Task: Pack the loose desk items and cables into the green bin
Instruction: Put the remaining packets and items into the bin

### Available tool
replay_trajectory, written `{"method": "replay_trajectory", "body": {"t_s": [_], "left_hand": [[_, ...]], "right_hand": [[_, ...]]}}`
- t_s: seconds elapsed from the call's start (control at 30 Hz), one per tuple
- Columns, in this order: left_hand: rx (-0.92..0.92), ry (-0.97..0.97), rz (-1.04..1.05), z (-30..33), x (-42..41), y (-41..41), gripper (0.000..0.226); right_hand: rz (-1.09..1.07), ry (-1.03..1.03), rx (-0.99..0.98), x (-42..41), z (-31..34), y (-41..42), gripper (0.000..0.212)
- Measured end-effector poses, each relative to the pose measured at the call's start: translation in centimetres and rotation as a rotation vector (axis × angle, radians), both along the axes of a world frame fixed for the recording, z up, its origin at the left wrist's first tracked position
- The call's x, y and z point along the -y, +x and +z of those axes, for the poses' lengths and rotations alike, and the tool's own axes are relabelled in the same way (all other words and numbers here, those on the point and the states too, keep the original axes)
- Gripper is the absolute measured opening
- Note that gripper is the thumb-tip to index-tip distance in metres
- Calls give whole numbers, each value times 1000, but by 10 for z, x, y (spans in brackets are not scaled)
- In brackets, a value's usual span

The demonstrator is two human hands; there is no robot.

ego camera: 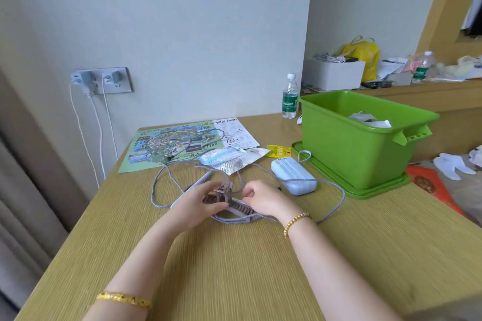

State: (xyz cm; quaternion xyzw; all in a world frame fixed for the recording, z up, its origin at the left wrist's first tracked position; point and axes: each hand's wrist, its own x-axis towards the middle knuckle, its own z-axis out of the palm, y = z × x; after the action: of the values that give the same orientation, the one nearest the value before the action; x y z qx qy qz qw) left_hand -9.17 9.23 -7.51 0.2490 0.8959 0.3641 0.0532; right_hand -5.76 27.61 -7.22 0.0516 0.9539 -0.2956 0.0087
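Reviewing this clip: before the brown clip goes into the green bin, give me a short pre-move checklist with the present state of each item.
1. Left hand grips the brown plastic hair clip: ok.
2. Right hand free of the clip: cannot tell, its fingers are closed right beside it.
3. Grey braided cable clear of the hands: not ok, it loops around and under them.
4. Green plastic bin open, with room: ok, no lid on top, only some pale items inside.
5. Path to the bin: not ok, the pale blue rounded case lies between.
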Motion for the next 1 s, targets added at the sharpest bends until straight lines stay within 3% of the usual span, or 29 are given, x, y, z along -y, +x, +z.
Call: {"method": "replay_trajectory", "body": {"t_s": [0.1, 0.23, 0.4, 0.53, 0.67, 0.77, 0.83, 0.93, 1.0], "left_hand": [[26, 127, 31, 0, -7, -2, 61], [-12, 198, 19, -3, -20, -1, 39], [-24, 391, 139, -9, -21, 1, 32], [-3, 719, 463, -1, -15, -1, 31], [-27, 755, 647, 15, -25, -1, 37], [48, 845, 572, 39, -54, 0, 34], [122, 925, 479, 62, -80, -1, 16], [261, 1039, 323, 96, -124, -1, 18], [321, 994, 219, 118, -161, -1, 15]], "right_hand": [[-45, 38, -28, -7, -5, 1, 14], [-59, 122, -90, -9, -16, 2, 12], [-60, 226, -209, -15, -30, 4, 13], [-200, -158, -364, -16, -28, 3, 8], [-277, -449, -434, -14, -18, 6, 17], [-321, -557, -589, -19, 3, 12, 16], [-358, -523, -709, -30, 24, 19, 15], [-420, -340, -929, -61, 67, 35, 14], [-453, -188, -1011, -89, 94, 43, 17]]}}
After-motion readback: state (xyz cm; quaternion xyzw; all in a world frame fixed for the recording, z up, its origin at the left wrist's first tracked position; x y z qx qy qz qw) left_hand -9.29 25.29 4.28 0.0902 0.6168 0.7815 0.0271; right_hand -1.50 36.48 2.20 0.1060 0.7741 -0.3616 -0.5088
